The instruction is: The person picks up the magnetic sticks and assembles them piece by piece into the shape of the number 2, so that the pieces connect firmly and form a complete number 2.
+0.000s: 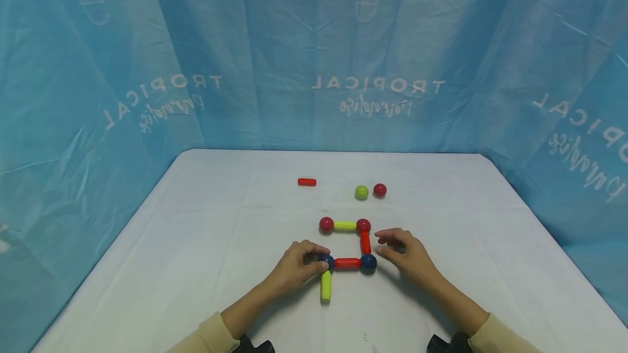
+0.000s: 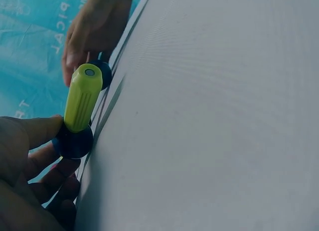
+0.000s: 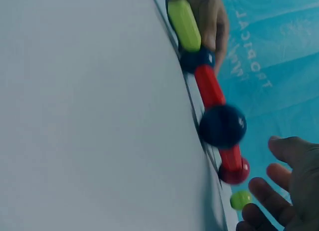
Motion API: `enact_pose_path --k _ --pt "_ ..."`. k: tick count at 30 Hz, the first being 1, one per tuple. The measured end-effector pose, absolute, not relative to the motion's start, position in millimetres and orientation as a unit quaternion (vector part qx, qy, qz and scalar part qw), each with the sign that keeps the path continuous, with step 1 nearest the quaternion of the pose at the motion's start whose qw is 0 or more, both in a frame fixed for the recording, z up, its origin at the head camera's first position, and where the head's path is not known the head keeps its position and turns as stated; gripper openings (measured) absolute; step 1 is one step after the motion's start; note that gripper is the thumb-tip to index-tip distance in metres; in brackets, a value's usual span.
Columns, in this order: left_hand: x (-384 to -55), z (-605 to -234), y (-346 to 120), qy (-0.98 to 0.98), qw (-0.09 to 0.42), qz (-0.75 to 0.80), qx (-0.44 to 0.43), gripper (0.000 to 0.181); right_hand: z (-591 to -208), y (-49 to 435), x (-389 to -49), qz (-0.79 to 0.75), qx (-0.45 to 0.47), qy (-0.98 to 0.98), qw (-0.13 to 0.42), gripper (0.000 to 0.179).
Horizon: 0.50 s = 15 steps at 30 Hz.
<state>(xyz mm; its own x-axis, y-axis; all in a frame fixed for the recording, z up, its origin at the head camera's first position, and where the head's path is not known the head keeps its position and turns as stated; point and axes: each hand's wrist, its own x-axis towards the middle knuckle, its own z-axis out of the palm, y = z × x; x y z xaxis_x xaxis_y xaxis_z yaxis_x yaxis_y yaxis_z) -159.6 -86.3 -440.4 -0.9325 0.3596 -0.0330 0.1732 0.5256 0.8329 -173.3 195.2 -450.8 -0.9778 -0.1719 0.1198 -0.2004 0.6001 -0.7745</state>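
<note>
My left hand (image 1: 299, 267) pinches a dark blue ball (image 2: 75, 142) between thumb and fingers. From that ball a yellow-green rod (image 1: 326, 287) points toward me, and a red rod (image 1: 346, 263) runs right to a second blue ball (image 1: 368, 264). Another red rod (image 1: 365, 243) leads away from there to a red ball (image 1: 363, 225). A yellow-green rod (image 1: 345, 226) joins this one to a red ball (image 1: 326, 225) at the left end. Beside the right side of the chain, my right hand (image 1: 409, 257) holds nothing, its fingers loosely bent and apart from the pieces.
Farther back on the white table (image 1: 245, 189) lie a loose red rod (image 1: 307, 182), a green ball (image 1: 361, 192) and a red ball (image 1: 380, 190). A blue printed curtain (image 1: 294, 59) hangs behind the table and along both sides.
</note>
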Motion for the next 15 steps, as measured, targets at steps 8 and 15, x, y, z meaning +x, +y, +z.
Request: enact_pose_path --k 8,15 --pt "-159 -443 -88 0.869 0.103 0.459 0.152 0.028 -443 208 -226 0.425 0.068 -0.901 0.051 0.043" --pt "-158 -443 -89 0.868 0.098 0.462 0.153 0.029 -438 210 -269 0.404 0.04 -0.912 0.051 0.048"
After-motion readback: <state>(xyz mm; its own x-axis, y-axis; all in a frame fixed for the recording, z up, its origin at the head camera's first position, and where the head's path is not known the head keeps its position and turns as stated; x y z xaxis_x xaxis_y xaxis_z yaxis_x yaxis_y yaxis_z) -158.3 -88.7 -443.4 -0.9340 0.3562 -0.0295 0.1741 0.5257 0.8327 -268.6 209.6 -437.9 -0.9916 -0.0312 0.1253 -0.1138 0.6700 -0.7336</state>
